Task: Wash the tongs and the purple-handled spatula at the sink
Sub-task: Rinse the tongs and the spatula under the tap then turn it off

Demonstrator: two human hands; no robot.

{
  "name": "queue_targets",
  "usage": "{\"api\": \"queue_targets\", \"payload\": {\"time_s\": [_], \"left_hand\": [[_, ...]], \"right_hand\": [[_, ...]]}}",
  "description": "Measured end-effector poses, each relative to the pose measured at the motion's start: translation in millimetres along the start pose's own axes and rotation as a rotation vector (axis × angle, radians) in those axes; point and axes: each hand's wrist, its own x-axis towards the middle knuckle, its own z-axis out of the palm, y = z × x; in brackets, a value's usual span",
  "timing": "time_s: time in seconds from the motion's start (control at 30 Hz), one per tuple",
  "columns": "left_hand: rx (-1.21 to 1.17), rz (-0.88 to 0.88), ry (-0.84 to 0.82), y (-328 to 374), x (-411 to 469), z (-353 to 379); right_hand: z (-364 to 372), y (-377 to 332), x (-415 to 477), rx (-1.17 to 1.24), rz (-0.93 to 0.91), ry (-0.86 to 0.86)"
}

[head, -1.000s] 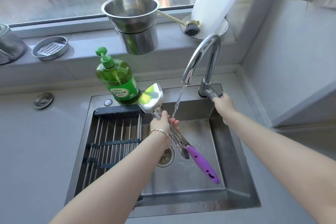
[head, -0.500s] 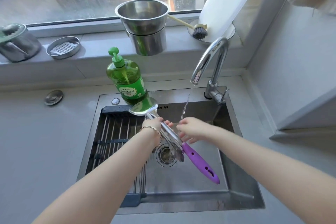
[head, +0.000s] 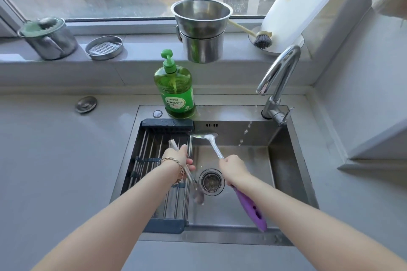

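The left hand (head: 179,159) has its fingers curled round the tongs (head: 195,190), gripping them near the middle. One end of the tongs sticks out above the knuckles, over the rack (head: 152,152). The longer part runs down past the fingertips and the wrist, and its lower end hangs just left of the drain (head: 211,181). The tongs' two arms lie close together, and whether they touch cannot be told.

The right hand (head: 234,168) is closed round the spatula (head: 214,147), holding it where the metal shaft meets the purple handle. Beyond the fingers the shaft slopes up and to the left. The blade lies flat and edge-on to the camera near the back wall of the sink (head: 284,160), just right of the rack's far corner. The purple handle comes out below the heel of the hand and runs under the forearm toward the sink's near edge.

The two hands are apart, the drain below and between them, and the tools do not touch.

Drops (head: 244,132) of water fall from the tap (head: 279,77) to the right of the right-hand fingers, clear of the blade. A green bottle (head: 176,92) stands on the sink ledge behind the left hand.
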Motion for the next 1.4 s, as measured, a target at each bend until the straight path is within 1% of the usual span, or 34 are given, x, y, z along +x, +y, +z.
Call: {"api": "queue_targets", "payload": {"time_s": [0.07, 0.1, 0.17, 0.2, 0.27, 0.33, 0.43, 0.5, 0.6, 0.67, 0.7, 0.77, 0.8, 0.9, 0.97, 1.03, 1.1, 1.17, 1.23, 1.27, 1.33, 1.4], "left_hand": [[0.126, 0.026, 0.019, -8.2, 8.3, -16.0], [0.190, 0.035, 0.015, -11.1, 9.6, -23.3], [0.283, 0.039, -0.010, -16.8, 12.6, -35.7], [0.289, 0.036, -0.019, -19.0, 15.1, -40.2], [0.321, 0.038, -0.017, -21.8, 19.8, -47.8], [0.325, 0.037, -0.038, -21.0, 20.5, -53.8], [0.313, 0.034, -0.054, -19.7, 26.3, -62.8], [0.337, 0.065, -0.044, -20.6, 36.1, -71.0], [0.397, 0.178, 0.002, -20.3, 45.2, -82.7], [0.455, 0.276, 0.043, -17.0, 48.9, -92.0], [0.471, 0.325, 0.055, -15.6, 50.7, -97.3], [0.462, 0.391, 0.061, -13.3, 53.9, -107.3], [0.446, 0.414, 0.047, -11.6, 53.9, -111.5], [0.425, 0.489, -0.052, -9.3, 54.3, -121.0], [0.478, 0.536, -0.122, -8.8, 56.0, -125.5], [0.552, 0.570, -0.182, -9.1, 59.8, -130.9], [0.609, 0.565, -0.249, -10.4, 65.6, -136.1], [0.630, 0.557, -0.321, -14.0, 69.8, -139.4], [0.625, 0.538, -0.352, -17.1, 70.1, -140.4], [0.627, 0.529, -0.346, -18.1, 70.4, -139.9], [0.693, 0.537, -0.283, -20.3, 71.9, -138.5], [0.777, 0.563, -0.213, -20.9, 75.3, -134.7]], "right_hand": [[6.8, -0.8, -3.3, 0.284, 0.085, -0.035], [9.2, -0.4, -5.9, 0.380, 0.136, -0.059], [15.7, 4.0, -7.1, 0.436, 0.196, -0.094], [20.3, 7.4, -6.3, 0.404, 0.190, -0.082], [28.7, 11.8, -6.4, 0.344, 0.140, -0.005], [33.6, 9.6, -6.0, 0.361, 0.124, 0.053], [39.0, 0.6, -7.2, 0.291, 0.125, 0.067], [46.0, -7.7, -12.0, 0.227, 0.096, 0.102], [61.8, -21.9, -24.1, 0.139, -0.047, 0.148], [75.9, -34.2, -32.0, 0.125, -0.129, 0.091], [84.7, -39.9, -31.9, 0.134, -0.135, 0.057], [106.4, -49.0, -25.3, 0.151, -0.093, 0.026], [118.0, -54.4, -21.2, 0.145, -0.066, 0.039], [148.6, -65.8, -3.9, 0.101, 0.009, 0.086], [159.9, -71.3, 5.6, 0.105, 0.038, 0.077], [165.3, -71.4, 14.9, 0.106, 0.035, 0.052], [166.6, -65.9, 23.1, 0.104, 0.043, 0.014], [166.9, -58.5, 25.6, 0.055, 0.061, -0.044], [166.4, -53.1, 23.8, -0.015, 0.036, -0.106], [165.3, -51.4, 22.1, -0.041, 0.017, -0.146], [160.2, -50.3, 18.1, -0.089, -0.015, -0.218], [149.9, -48.0, 16.2, -0.099, -0.060, -0.209]]}}
